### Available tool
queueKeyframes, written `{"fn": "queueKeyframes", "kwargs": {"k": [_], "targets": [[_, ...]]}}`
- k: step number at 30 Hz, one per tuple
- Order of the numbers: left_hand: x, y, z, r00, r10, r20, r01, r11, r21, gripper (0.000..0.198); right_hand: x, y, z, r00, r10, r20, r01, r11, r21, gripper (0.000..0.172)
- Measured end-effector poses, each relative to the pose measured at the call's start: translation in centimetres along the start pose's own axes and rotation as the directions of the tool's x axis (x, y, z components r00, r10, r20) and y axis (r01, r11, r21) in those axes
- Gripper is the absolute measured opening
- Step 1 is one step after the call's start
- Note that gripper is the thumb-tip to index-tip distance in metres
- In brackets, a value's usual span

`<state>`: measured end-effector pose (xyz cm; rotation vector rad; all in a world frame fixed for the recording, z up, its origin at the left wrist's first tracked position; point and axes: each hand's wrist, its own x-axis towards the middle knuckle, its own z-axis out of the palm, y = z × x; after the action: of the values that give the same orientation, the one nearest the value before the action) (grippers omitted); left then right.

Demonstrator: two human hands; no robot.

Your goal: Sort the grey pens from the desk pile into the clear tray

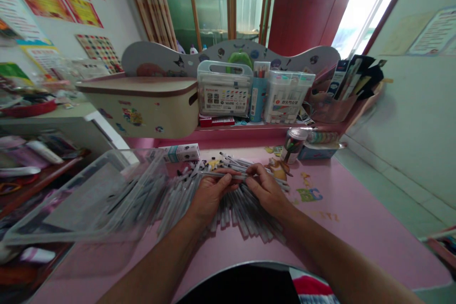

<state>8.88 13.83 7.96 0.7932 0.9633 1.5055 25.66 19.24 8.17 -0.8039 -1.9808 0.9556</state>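
fingertips of the left hand (213, 193) and right hand (265, 186) were pinched nearly closed on one slim pen (239, 177) over the pile of pens (233, 211). left of the pile sat a clear bin (71, 238); behind the pile's left end, a small carton (183, 153). the step seemed to be handling this single pen; the next move likely called for a light pinch.

Slim pale pen (238, 176) held roughly level; many whitish translucent pens (249, 218) heaped beneath, fanned across pink desktop (351, 228)
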Motion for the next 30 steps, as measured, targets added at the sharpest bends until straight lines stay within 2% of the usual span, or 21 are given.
{"fn": "queueKeyframes", "kwargs": {"k": [4,6,8,10,13,16,18,20,22,24,27,30], "targets": [[0.04,-0.06,0.03,1.000,0.009,-0.006,-0.009,1.000,0.004,0.017,0.18,0.17,-0.05,0.999,-0.034,0.024,0.036,0.997,-0.065,0.031],[0.07,-0.14,-0.01,1.000,0.014,-0.004,-0.014,1.000,0.000,0.017,0.06,0.14,-0.08,0.999,-0.032,0.026,0.034,0.997,-0.070,0.024],[0.11,-0.21,-0.06,1.000,0.015,0.001,-0.015,1.000,-0.001,0.017,-0.15,0.04,-0.14,1.000,-0.014,0.006,0.014,0.999,-0.046,0.007],[0.16,-0.25,-0.11,1.000,0.015,0.005,-0.015,1.000,0.001,0.016,-0.25,-0.04,-0.23,1.000,-0.003,-0.014,0.002,1.000,-0.017,0.017],[0.21,-0.26,-0.12,1.000,0.015,0.010,-0.015,1.000,0.002,0.017,0.02,0.07,-0.32,0.999,-0.031,-0.010,0.031,0.999,-0.023,0.015],[0.20,-0.18,-0.09,1.000,0.012,0.012,-0.012,1.000,0.003,0.017,0.35,0.24,-0.30,0.998,-0.055,0.040,0.057,0.996,-0.067,0.031],[0.18,-0.08,-0.06,1.000,0.007,0.006,-0.007,1.000,0.005,0.018,0.29,0.19,-0.27,0.998,-0.044,0.039,0.047,0.996,-0.080,0.023],[0.15,0.02,-0.04,1.000,0.007,-0.003,-0.007,1.000,0.004,0.018,0.06,0.03,-0.27,1.000,-0.016,0.024,0.018,0.999,-0.051,0.005],[0.13,0.05,0.00,1.000,0.011,0.000,-0.011,1.000,0.007,0.018,-0.12,-0.07,-0.28,1.000,0.009,0.015,-0.009,1.000,0.010,0.014],[0.10,0.03,0.05,1.000,0.011,0.010,-0.011,1.000,0.008,0.018,-0.11,0.03,-0.27,0.999,0.020,0.025,-0.021,0.999,0.045,0.013],[0.04,-0.04,0.18,1.000,0.014,0.012,-0.014,1.000,0.014,0.018,0.12,0.41,-0.18,0.998,0.025,0.059,-0.026,1.000,0.012,0.034],[0.02,-0.03,0.33,1.000,0.014,0.004,-0.014,1.000,0.023,0.020,0.22,0.49,-0.10,0.998,0.026,0.055,-0.026,1.000,-0.008,0.030]]}}
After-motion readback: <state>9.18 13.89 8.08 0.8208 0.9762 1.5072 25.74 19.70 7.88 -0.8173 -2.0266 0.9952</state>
